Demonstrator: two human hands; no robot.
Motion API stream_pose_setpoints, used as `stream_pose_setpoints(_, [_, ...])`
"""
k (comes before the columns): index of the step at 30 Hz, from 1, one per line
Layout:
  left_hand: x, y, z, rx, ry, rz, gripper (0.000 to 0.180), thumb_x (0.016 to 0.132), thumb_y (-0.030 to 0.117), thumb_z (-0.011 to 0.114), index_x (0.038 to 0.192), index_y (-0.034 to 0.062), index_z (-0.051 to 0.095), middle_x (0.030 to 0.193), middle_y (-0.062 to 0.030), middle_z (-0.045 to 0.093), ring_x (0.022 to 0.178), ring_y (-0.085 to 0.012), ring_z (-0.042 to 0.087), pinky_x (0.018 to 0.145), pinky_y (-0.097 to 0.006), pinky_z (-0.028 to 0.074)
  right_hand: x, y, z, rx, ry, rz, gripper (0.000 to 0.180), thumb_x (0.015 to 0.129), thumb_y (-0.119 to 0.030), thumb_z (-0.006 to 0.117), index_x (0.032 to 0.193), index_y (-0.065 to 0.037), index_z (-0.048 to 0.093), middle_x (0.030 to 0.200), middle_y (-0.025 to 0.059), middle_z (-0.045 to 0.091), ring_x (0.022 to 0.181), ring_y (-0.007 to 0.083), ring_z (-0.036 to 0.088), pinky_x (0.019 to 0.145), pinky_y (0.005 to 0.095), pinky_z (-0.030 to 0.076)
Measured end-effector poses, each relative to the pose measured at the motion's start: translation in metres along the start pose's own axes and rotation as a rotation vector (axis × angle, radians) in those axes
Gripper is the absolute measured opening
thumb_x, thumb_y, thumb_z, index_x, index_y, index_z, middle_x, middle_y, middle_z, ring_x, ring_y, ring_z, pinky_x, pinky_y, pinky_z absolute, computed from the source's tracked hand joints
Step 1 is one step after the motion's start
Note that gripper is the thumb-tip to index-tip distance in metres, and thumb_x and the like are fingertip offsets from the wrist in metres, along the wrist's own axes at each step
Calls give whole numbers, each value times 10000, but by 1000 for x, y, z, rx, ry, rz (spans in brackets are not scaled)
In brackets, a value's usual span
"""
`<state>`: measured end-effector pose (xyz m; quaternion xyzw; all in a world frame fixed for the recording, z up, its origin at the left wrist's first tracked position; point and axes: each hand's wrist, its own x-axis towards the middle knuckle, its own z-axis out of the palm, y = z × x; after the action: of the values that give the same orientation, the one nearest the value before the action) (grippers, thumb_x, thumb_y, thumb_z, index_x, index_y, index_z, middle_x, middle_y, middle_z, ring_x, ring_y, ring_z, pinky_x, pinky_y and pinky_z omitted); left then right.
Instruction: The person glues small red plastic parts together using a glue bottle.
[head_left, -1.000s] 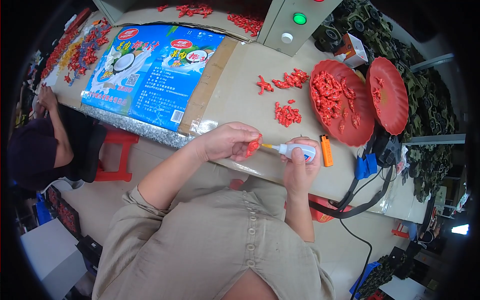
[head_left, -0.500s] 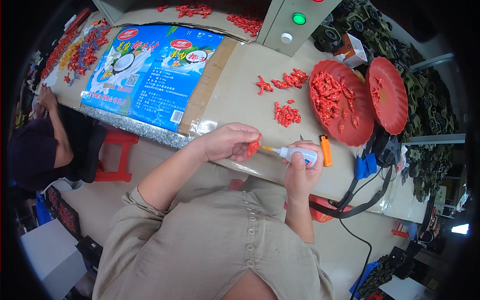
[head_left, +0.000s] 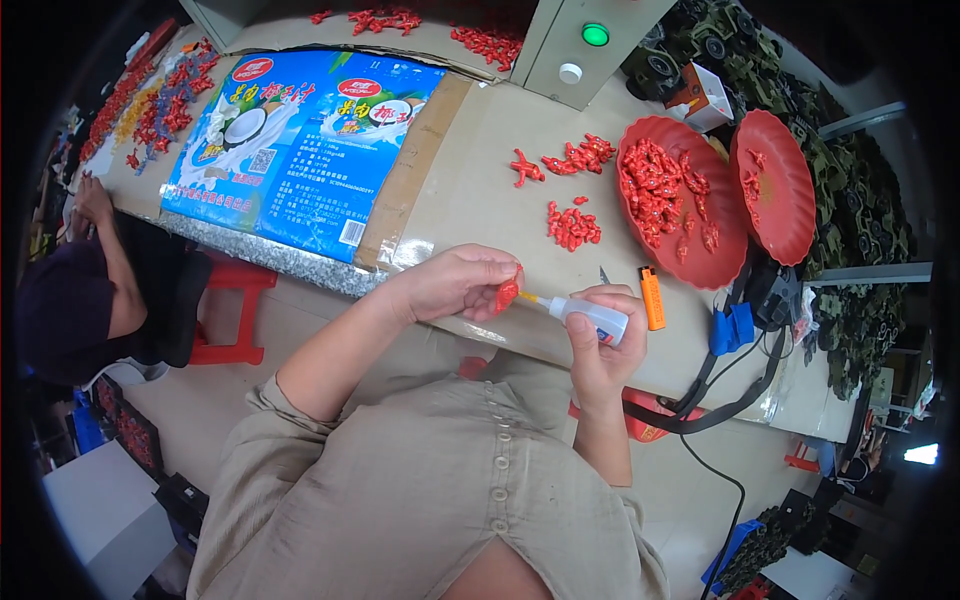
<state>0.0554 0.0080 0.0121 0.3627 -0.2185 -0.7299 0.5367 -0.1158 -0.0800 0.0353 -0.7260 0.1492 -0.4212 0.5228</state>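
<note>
Between the fingers of my left hand (head_left: 452, 282) is a small red plastic figure (head_left: 507, 294), pinched near the table's front edge. My right hand (head_left: 604, 362) grips a white glue bottle (head_left: 592, 318) lying on its side in the air. Its thin yellow nozzle points left, with the tip at or very close to the figure; actual contact is too small to make out. Beyond my hands lie a loose heap of red figures (head_left: 573, 228), a second group (head_left: 580, 157) and a single figure (head_left: 527, 168).
An orange lighter (head_left: 652, 299) lies right of my right hand. Two red scalloped dishes (head_left: 722, 262) (head_left: 795, 240) hold more red pieces. A blue printed cardboard sheet (head_left: 300, 150) covers the table's left part. Black cables (head_left: 735, 405) hang over the right edge. Another person's arm (head_left: 118, 265) is at far left.
The glue bottle has tilted more, its nozzle tip shifting slightly left toward the red figure. My right thumb has moved left along the bottle. My left hand stays nearly still.
</note>
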Motion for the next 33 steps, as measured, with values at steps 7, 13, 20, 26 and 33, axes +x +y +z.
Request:
stream_pose_setpoints(7, [0,0,0,2,-9,13,225,861,257,422,791,63,515,634,12,480,523,-54,440,470,-178,352,1,-1,0,-17,-12,-39,212,737,-26,593,880,7,439,824,114,506,665,116,497,565,212,409])
stream_pose_setpoints(13, [0,0,1,-2,0,9,218,862,253,421,791,69,514,634,15,480,525,-51,441,470,-178,352,-2,-1,-1,19,12,9,216,745,-36,591,881,6,429,823,114,504,669,119,497,568,214,409])
stream_pose_setpoints(20, [0,0,0,9,-14,22,214,865,247,418,796,70,517,639,16,486,535,-46,450,474,-174,355,-1,-1,1,-16,11,-34,210,756,-56,587,881,3,429,830,116,503,685,121,499,581,215,412])
stream_pose_setpoints(26, [1,-3,-4,4,-37,33,222,865,253,420,799,65,518,648,10,492,541,-50,459,475,-178,361,-4,0,-1,119,91,65,224,754,-81,598,885,-5,433,843,109,503,653,124,507,567,219,425])
stream_pose_setpoints(33, [3,-7,-2,-42,-13,143,229,876,254,417,847,51,520,722,-2,515,586,-66,478,507,-184,368,2,4,-10,747,286,447,327,700,-80,657,949,-49,448,854,58,517,693,149,560,610,262,481])
